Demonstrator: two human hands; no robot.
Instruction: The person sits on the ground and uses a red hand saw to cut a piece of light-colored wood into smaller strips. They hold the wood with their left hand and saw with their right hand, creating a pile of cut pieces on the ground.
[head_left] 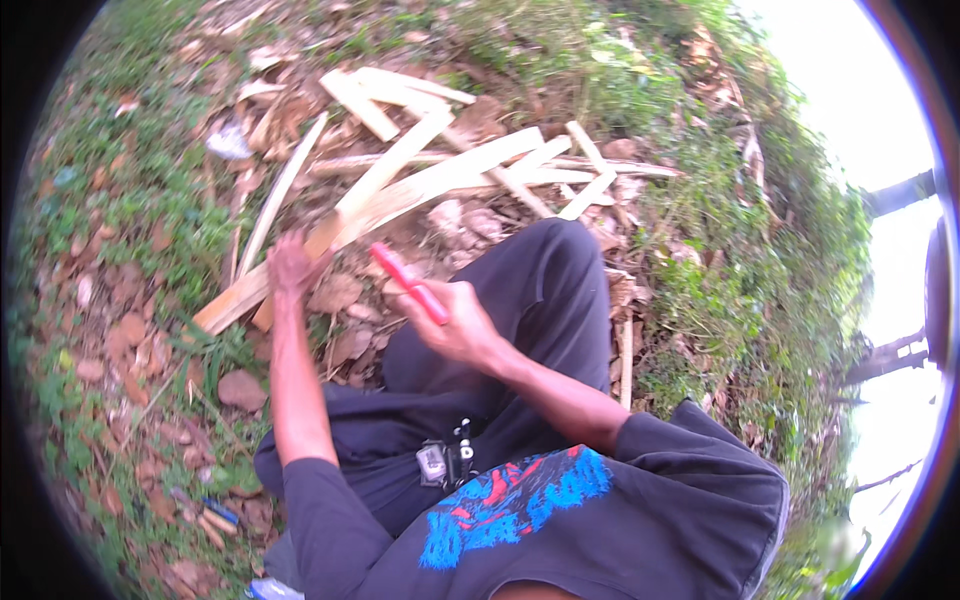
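Note:
My left hand [289, 266] grips the near part of a long, pale wooden strip [375, 185], its fingers bent over the edge. This strip slants from the leaves at left up toward the middle of the pile. A wider wooden strip [455, 178] lies alongside it on the right. My right hand [455, 322] is closed around a slim red stick-shaped tool [412, 285], whose exact kind is blurred. The tool points up and left toward the strips, apart from them as far as I can see.
Several shorter wood pieces [360, 103] lie crossed at the far side. A thin strip [283, 200] lies to the left. My bent leg in dark trousers [530, 275] borders the pile. Dry leaves and grass [700, 300] surround me. Small blue and tan sticks [218, 518] lie at lower left.

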